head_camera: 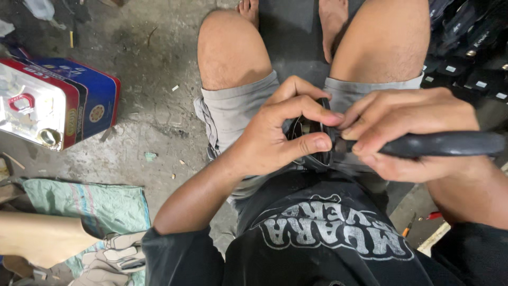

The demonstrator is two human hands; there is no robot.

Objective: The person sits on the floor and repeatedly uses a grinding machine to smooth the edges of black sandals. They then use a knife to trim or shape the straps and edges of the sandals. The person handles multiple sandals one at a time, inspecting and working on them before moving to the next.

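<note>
Small black ring-shaped rubber part (312, 139) held over the lap, btwn both hands. Left hand (275, 132) pinches it w/ thumb & fingers curled round. Right hand (407, 132) clamped on a black tool handle (450, 144), tip at the part. Grey shorts (238, 108) beneath. Red-blue tin can (58, 103) on concrete floor (148, 47) to the left; gloves (114, 259) near the left elbow.
</note>
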